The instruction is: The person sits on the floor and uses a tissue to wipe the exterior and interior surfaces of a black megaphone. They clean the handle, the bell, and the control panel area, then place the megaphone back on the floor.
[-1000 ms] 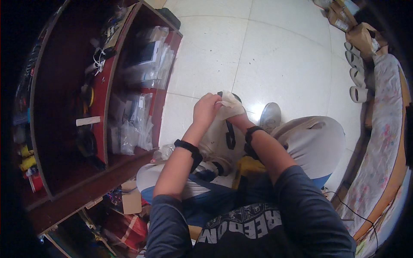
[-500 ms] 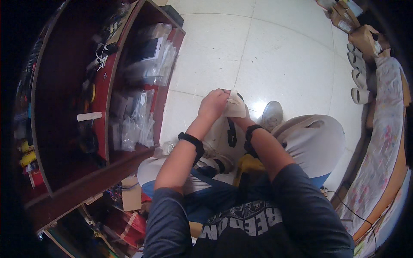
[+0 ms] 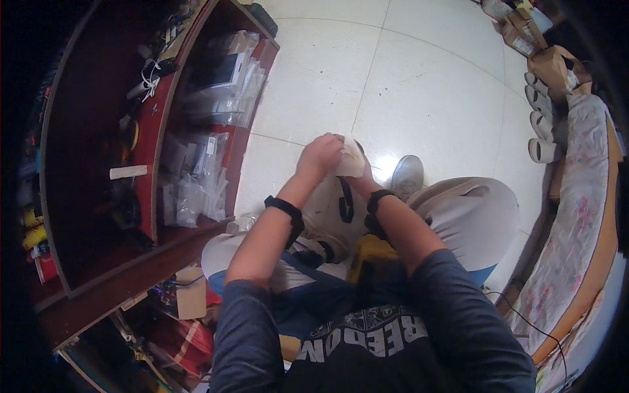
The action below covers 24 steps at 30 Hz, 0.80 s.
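Observation:
Both my hands meet over the floor in front of me, around a crumpled off-white cloth (image 3: 352, 161). My left hand (image 3: 320, 157) is closed, its fingers pressing the cloth's left side. My right hand (image 3: 365, 175) is closed beneath and to the right of the cloth, which hides most of its fingers. A dark edge shows just above the cloth; what it belongs to is hidden. Below the hands hangs or lies a black strap (image 3: 346, 203); I cannot tell what it joins. Each wrist wears a black band.
A dark red shelf (image 3: 164, 131) with clear plastic packets (image 3: 209, 177) stands at my left. Pale slippers (image 3: 542, 150), cardboard boxes (image 3: 522, 36) and a flower-patterned padded cover (image 3: 576, 209) line the right. A yellow item (image 3: 372, 255) is between my legs, and my shoe (image 3: 407, 175) rests on the tiles.
The whole view has shifted slightly. My hands still hold the cloth together, and it looks turned a little, with the left fingers moved along it.

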Each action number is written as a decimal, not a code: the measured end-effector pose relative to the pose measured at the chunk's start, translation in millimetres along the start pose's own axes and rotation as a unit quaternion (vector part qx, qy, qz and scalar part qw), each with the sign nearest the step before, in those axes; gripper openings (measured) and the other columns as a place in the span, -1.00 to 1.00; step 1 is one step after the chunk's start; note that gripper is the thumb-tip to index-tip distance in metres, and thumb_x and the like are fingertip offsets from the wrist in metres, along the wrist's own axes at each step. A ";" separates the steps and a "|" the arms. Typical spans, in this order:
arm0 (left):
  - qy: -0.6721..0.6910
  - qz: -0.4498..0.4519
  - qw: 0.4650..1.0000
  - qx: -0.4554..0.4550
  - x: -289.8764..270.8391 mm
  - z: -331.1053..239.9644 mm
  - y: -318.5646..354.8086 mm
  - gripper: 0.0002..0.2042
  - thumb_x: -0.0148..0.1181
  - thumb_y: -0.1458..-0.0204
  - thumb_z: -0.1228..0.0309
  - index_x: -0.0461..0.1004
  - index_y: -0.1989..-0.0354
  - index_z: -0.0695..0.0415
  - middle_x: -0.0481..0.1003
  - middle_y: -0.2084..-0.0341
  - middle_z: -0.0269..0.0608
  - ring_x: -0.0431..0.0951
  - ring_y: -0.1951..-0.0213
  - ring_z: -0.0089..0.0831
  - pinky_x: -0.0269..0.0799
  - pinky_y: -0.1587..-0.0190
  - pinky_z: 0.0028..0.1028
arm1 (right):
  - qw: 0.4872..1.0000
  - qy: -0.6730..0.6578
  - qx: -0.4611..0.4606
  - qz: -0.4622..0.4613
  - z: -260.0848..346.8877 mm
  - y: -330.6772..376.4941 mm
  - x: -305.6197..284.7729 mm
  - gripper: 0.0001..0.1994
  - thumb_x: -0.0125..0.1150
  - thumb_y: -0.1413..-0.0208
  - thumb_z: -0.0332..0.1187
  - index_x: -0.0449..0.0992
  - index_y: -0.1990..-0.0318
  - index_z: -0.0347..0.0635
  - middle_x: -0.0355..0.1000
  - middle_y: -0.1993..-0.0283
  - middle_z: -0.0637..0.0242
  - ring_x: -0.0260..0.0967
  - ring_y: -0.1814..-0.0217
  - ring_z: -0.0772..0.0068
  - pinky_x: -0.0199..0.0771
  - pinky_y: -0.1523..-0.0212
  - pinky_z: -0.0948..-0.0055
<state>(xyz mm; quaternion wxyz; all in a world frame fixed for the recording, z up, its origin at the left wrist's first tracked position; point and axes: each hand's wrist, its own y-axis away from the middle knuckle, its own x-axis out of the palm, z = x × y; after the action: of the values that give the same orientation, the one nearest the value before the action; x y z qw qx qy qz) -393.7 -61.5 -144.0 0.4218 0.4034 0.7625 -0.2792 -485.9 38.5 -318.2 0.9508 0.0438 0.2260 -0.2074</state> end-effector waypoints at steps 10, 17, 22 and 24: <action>-0.065 -0.009 0.998 -0.001 -5.9 9.2 17.0 -0.92 0.06 0.01 0.45 0.48 0.37 0.08 0.45 0.39 -0.14 0.50 0.27 -0.13 0.48 0.25 -0.21 | 0.990 -0.118 0.035 0.071 81.4 2.0 -32.0 -0.46 0.27 -0.05 -0.28 0.33 -0.22 -0.04 0.40 -0.16 0.21 0.33 -0.24 0.16 0.33 -0.19 0.29; -0.117 0.030 0.990 -0.076 -23.9 29.5 42.7 -0.90 0.09 0.00 0.47 0.46 0.30 0.14 0.47 0.34 -0.11 0.52 0.24 -0.11 0.49 0.21 -0.22 | 0.994 -0.057 0.076 0.057 106.4 -7.8 -47.9 -0.30 0.44 0.16 -0.36 0.30 -0.23 -0.05 0.39 -0.17 0.18 0.32 -0.23 0.11 0.33 -0.20 0.26; -0.096 -0.010 0.976 -0.194 -46.9 72.1 69.9 -0.86 0.15 0.03 0.47 0.46 0.27 0.16 0.48 0.31 -0.10 0.53 0.23 -0.11 0.48 0.18 -0.23 | 0.995 -0.078 0.037 0.049 105.5 -4.3 -48.2 -0.18 0.54 0.32 -0.36 0.30 -0.23 -0.07 0.37 -0.19 0.17 0.30 -0.25 0.10 0.32 -0.22 0.26; -0.066 -0.016 0.966 -0.250 -53.8 66.5 65.9 -0.83 0.16 0.04 0.48 0.47 0.24 0.16 0.48 0.31 -0.10 0.53 0.22 -0.11 0.48 0.16 -0.24 | 0.995 -0.080 0.032 0.047 106.4 -3.6 -47.0 -0.18 0.54 0.32 -0.36 0.29 -0.23 -0.07 0.37 -0.19 0.17 0.30 -0.25 0.10 0.32 -0.22 0.27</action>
<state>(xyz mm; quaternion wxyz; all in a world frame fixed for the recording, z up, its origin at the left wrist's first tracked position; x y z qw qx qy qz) -292.8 -98.6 -135.4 0.5540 0.2532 0.7850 -0.1125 -481.8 34.0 -202.0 0.9726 0.0682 0.1405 -0.1723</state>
